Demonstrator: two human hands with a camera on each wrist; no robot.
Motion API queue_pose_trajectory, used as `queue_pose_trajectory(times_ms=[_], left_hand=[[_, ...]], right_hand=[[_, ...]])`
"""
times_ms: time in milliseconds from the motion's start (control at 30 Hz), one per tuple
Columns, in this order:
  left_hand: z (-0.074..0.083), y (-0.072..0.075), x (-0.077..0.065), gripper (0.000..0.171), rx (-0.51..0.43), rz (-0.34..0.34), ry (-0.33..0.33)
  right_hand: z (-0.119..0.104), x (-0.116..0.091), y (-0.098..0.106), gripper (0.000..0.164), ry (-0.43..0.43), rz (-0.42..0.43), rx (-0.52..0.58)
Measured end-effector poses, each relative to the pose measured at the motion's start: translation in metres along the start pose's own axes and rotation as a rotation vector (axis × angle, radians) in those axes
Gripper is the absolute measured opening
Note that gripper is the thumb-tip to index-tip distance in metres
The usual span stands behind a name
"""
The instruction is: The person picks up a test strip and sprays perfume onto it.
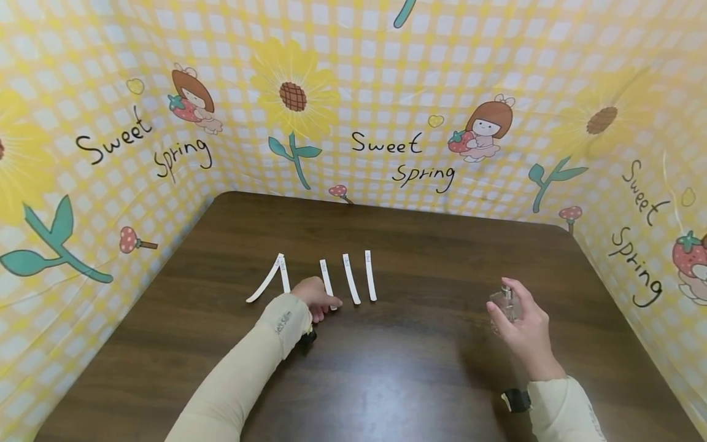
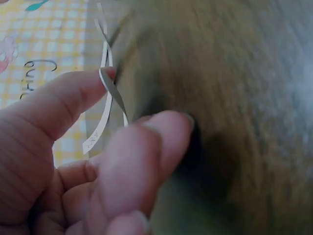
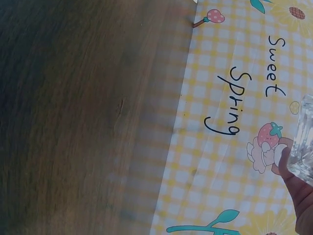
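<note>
Several narrow white paper strips lie on the table; the two leftmost meet at their far ends, and the rightmost strip (image 1: 370, 276) is farthest from my left hand. My left hand (image 1: 316, 298) is at the near end of the middle strip (image 1: 326, 276). In the left wrist view the upturned end of a strip (image 2: 113, 93) lies right at the thumb tip, with a gap between thumb and forefinger. My right hand (image 1: 527, 328) grips a clear glass spray bottle (image 1: 501, 301) upright, forefinger on its silver top. Part of the bottle shows at the right wrist view's edge.
A dark brown wooden table (image 1: 420, 368) spreads under both hands. Yellow checked cloth (image 1: 386, 104) with sunflowers and lettering hangs along its back and both sides. Black bands (image 1: 516, 400) show at both wrists, below pale sleeves.
</note>
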State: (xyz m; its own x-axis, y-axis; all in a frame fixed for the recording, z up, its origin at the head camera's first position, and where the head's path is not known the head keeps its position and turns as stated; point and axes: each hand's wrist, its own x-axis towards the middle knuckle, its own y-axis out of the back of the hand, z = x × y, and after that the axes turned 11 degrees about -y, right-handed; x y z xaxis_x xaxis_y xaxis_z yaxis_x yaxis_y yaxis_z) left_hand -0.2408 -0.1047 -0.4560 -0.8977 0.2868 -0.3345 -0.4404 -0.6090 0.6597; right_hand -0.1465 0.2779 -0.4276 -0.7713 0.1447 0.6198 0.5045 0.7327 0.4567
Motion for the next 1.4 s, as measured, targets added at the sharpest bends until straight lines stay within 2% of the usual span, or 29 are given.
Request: queue_pose_trajectory(times_ms=[167,400,667,833,967,1133,1400], left_hand=[[0.006,0.000,-0.002,0.034,0.053,0.003,-0.009],[0.005,0.002,-0.004,0.025,-0.068,-0.015,0.034],[0.005,0.007,-0.013,0.028,-0.101,-0.020,0.046],[0.009,0.010,-0.019,0.023,-0.133,-0.008,0.008],[0.017,0.012,-0.023,0.018,-0.222,0.012,-0.006],[0.030,0.013,-0.034,0.017,-0.332,0.011,-0.080],[0.052,0.020,-0.054,0.018,-0.363,-0.017,-0.188]], right_hand=[[0.000,-0.001,0.000,0.051,-0.002,-0.002,0.010],[-0.001,-0.001,0.001,0.052,-0.022,-0.006,0.004],[-0.006,0.000,0.000,0.054,-0.046,-0.017,0.012],[-0.006,0.000,-0.002,0.048,-0.009,-0.018,0.032],[-0.007,0.002,-0.004,0.044,0.029,-0.028,0.030],[-0.009,0.003,-0.004,0.048,0.027,-0.049,0.003],[-0.013,0.005,-0.009,0.053,0.042,-0.076,-0.016]])
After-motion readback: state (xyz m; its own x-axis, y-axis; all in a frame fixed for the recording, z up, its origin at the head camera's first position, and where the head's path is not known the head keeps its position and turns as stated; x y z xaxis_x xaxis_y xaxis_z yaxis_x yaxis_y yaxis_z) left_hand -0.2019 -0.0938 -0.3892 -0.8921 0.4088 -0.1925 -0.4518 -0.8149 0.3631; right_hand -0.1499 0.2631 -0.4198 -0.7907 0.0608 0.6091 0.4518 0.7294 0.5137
